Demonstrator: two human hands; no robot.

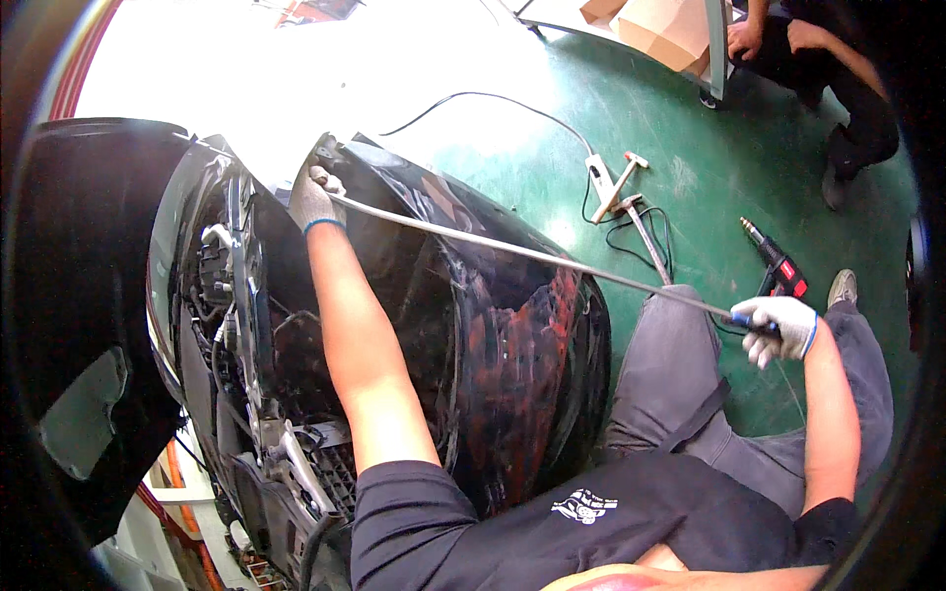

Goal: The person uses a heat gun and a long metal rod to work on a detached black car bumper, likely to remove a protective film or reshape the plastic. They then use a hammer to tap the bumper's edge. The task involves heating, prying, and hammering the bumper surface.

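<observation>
A dark car (517, 364) fills the left and centre of the frame, its far edge lost in white glare at the upper left. The green floor (709, 197) spreads over the upper right. There, a second person (833, 69) is cut off by the dark rim. A long metal rod (552, 260) crosses the middle of the frame, in front of the car's panel; its long axis slants from upper left down to lower right, the handle end toward the right. A cardboard box (665, 30) is cropped by the top edge. On the floor, right of centre, lies a black-and-red power tool (783, 271), its lower part hard to see. The gloved left hand (320, 192) has its grip closed around the rod's upper end, hiding the tip. The gloved right hand (778, 330) has its grip clamped on the blue handle (744, 320), partly covered by the fingers.
</observation>
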